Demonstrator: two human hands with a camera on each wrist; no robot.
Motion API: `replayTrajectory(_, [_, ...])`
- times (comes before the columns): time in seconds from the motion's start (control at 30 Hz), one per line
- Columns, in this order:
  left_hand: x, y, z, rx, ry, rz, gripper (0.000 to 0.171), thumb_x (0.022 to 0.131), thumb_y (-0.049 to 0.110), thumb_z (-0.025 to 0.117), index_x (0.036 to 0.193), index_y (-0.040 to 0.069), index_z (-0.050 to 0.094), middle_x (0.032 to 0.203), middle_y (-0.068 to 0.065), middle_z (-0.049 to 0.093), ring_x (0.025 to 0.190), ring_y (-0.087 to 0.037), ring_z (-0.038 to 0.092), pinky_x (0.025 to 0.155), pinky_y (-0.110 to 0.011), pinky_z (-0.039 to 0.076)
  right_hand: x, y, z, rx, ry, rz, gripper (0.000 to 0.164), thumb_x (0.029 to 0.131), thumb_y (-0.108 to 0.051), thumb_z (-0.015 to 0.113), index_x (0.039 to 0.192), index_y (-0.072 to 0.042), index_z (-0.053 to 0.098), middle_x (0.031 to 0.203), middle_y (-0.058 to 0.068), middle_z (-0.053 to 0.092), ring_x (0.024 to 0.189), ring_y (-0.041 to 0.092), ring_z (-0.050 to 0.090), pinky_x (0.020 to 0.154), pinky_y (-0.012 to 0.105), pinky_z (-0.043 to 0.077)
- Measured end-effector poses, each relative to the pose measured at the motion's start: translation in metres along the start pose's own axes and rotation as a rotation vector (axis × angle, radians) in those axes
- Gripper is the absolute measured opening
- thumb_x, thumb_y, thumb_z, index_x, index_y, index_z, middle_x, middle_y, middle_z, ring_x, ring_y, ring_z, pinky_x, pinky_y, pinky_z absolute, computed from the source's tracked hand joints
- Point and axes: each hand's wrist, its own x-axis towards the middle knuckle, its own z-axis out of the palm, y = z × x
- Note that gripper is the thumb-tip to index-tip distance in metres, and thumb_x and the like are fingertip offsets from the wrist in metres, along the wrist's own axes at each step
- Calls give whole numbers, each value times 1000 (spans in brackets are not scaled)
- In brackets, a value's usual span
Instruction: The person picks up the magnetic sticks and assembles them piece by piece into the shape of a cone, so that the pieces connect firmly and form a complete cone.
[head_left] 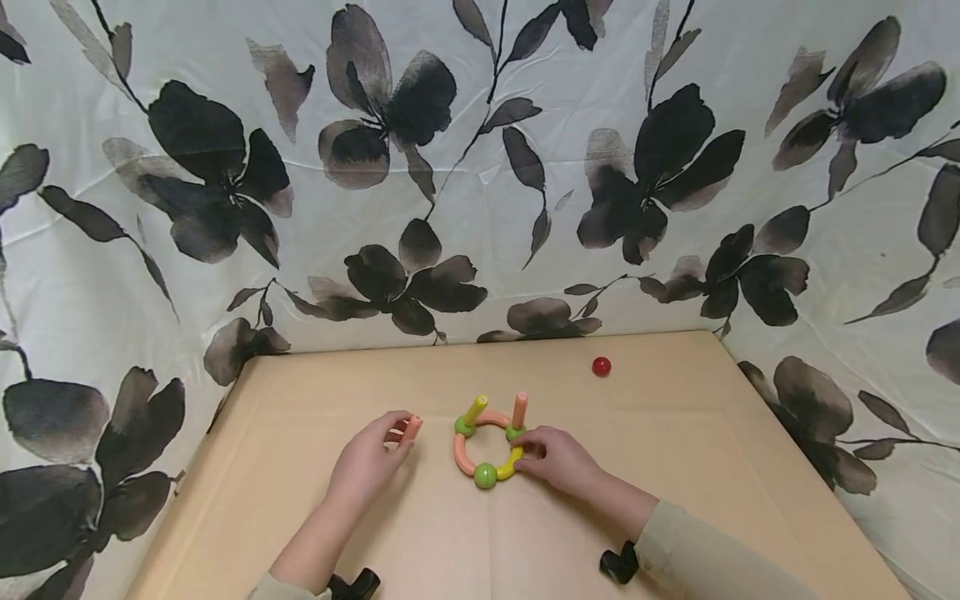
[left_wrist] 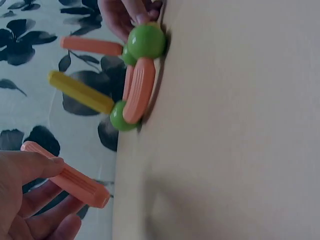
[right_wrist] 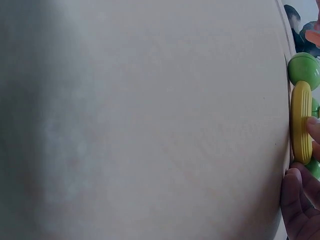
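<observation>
My left hand [head_left: 367, 458] pinches a straight orange rod [left_wrist: 77, 182] between thumb and fingers, raised over the table to the left of a ring. That ring lies flat and joins two curved orange rods [head_left: 461, 454], a curved yellow rod [right_wrist: 300, 125] and three green balls [head_left: 485, 476]. From the back-left ball a straight yellow rod [head_left: 476, 409] stands up, leaning slightly. Another straight orange rod [head_left: 520, 410] rises from the right ball. At the ring's right side, my right hand [head_left: 562, 460] pinches the curved yellow rod, thumb on its outer face.
A red ball [head_left: 602, 366] lies at the back right of the tan table [head_left: 660, 417]. Behind and beside the table hangs a white cloth [head_left: 540, 125] with dark flowers. Black devices [head_left: 619, 563] sit at both wrists.
</observation>
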Motion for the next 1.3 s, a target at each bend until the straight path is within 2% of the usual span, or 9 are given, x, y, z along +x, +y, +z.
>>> replayTrajectory(0.17, [-7, 17, 13, -102, -31, 2, 34, 88, 14, 75, 120, 20, 64, 106, 3, 69, 92, -16, 68, 82, -37, 55, -1, 1, 1, 3, 5, 0, 28, 83, -25, 81, 110, -19, 75, 90, -6, 61, 76, 14, 49, 65, 29, 42])
replayTrajectory(0.37, [-12, 37, 31, -220, -87, 20, 36, 89, 16, 75, 121, 22, 62, 110, 5, 68, 95, -14, 69, 80, -36, 55, -4, 1, 3, 2, 14, -7, 28, 83, -25, 81, 110, -19, 76, 90, -6, 60, 76, 14, 49, 65, 28, 41])
replayTrajectory(0.53, [-13, 49, 43, -304, -135, 49, 36, 89, 15, 75, 122, 20, 61, 110, 0, 67, 97, -16, 69, 74, -29, 56, -8, -2, 5, 10, 26, -5, 28, 83, -25, 82, 110, -19, 76, 90, -5, 60, 76, 15, 49, 65, 28, 42])
replayTrajectory(0.7, [-15, 58, 51, -312, -175, 60, 34, 90, 16, 75, 120, 20, 61, 111, -2, 67, 100, -17, 69, 69, -24, 55, -11, -4, 7, 9, 31, -1, 28, 83, -25, 82, 109, -18, 76, 90, -5, 60, 77, 15, 50, 65, 29, 42])
replayTrajectory(0.83, [-17, 63, 55, -312, -188, 68, 34, 90, 15, 74, 120, 19, 61, 112, 1, 66, 100, -17, 68, 71, -27, 55, -13, -5, 9, 9, 32, -5, 28, 83, -25, 81, 109, -18, 75, 91, -4, 61, 77, 15, 50, 66, 29, 42])
replayTrajectory(1.1, [-17, 57, 65, -302, -190, 60, 34, 90, 15, 74, 120, 18, 61, 108, 3, 65, 94, -13, 69, 72, -28, 55, -12, -6, 8, 12, 25, 14, 29, 82, -26, 82, 109, -18, 75, 93, -5, 62, 79, 16, 50, 68, 30, 42])
replayTrajectory(1.3, [-18, 58, 65, -286, -182, 52, 33, 90, 18, 74, 121, 19, 61, 106, 5, 66, 90, -10, 68, 74, -31, 55, -13, -6, 8, 11, 23, 15, 29, 83, -25, 81, 110, -18, 75, 92, -5, 61, 78, 15, 50, 67, 29, 42])
